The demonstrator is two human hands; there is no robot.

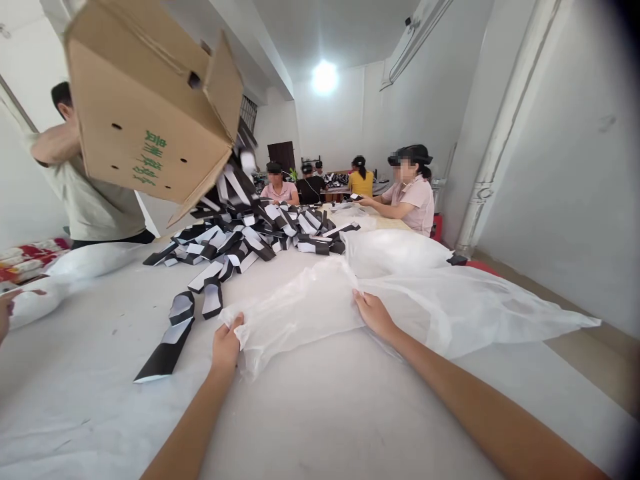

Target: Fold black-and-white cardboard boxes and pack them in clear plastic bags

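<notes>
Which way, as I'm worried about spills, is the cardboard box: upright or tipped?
Tipped: the cardboard box slants mouth-down, black-and-white pieces tumbling out.

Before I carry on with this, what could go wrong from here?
Black-and-white folded pieces pouring from the tilted brown cardboard box could slide toward the left hand. The thin, translucent white plastic film might tear if that hand and the right hand pull hard.

green chinese characters (149,159) on tilted cardboard box (150,100); too unclear to read
</notes>
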